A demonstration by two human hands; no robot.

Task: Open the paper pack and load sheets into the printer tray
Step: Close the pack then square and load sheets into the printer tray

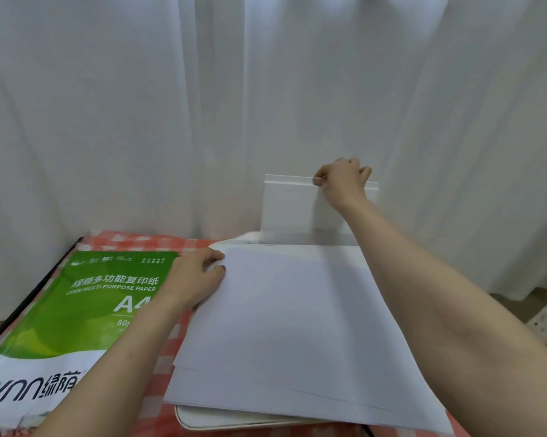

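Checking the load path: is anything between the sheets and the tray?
Nothing visible. The sheets lie on the printer just before the upright tray; the right hand grips only the tray's top edge.

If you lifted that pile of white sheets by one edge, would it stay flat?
Probably not: the sheets look thin and overhang the printer, so they'd likely droop. Their edges are fanned, so they may slide apart.

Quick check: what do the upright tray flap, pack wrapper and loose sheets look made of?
Tray flap, gripped by the right hand: probably rigid white plastic, smooth, straight moulded lip. Pack wrapper: glossy printed paper or film, unclear which; it creases. Sheets held by the left hand: matte white paper, thin layered edges.
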